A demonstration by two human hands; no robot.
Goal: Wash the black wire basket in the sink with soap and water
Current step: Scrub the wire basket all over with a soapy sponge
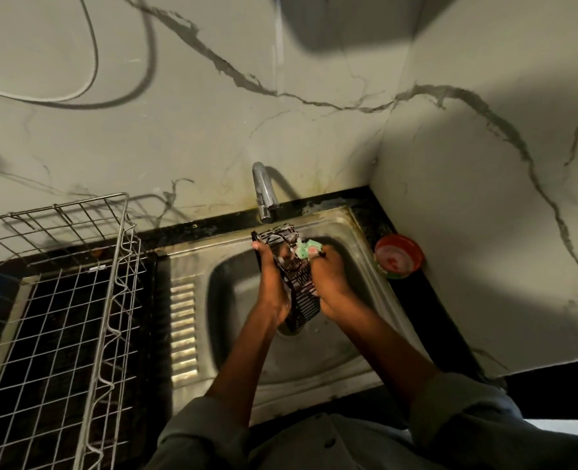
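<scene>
The black wire basket (301, 296) is held upright and tilted over the steel sink (358, 337), just below the tap (263, 195). My left hand (274, 283) grips the basket along its left side, thumb near the top rim. My right hand (330, 283) holds a green scrub sponge (309, 248) against the basket's upper right part. The basket's lower end hangs near the drain. I cannot tell whether water runs from the tap.
A large metal wire dish rack (77, 300) stands on the counter left of the sink. A red and green soap tub (399, 256) sits in the right corner by the marble wall. The ribbed drainboard (183, 330) lies between rack and basin.
</scene>
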